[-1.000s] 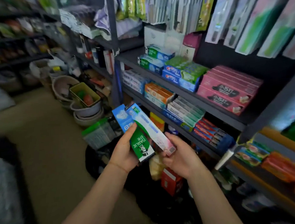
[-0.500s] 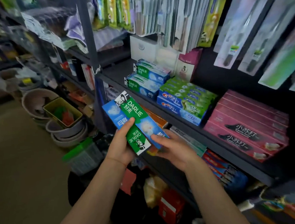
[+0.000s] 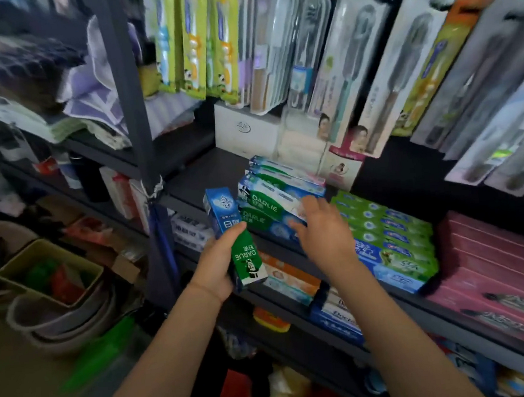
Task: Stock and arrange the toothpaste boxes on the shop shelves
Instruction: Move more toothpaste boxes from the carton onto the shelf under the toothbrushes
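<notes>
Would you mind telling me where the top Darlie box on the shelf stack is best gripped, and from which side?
Grip the top Darlie box across its narrow width near the end under the right hand, coming from the open shelf front. It lies flat and long on the stack, green boxes close beside it, so the top and long edges are probably the easiest surfaces to reach.

I see a blue box with white print and a green box with white "DARLIE" lettering. On the dark grey shelf, the stacked boxes are green and white fading to blue. Beside them lie green-and-blue boxes, then plain pink boxes marked with black. The lower boxes are orange and white. Toothbrush packs above are lime green with yellow. A yellow-green tub holds red and green items.
</notes>
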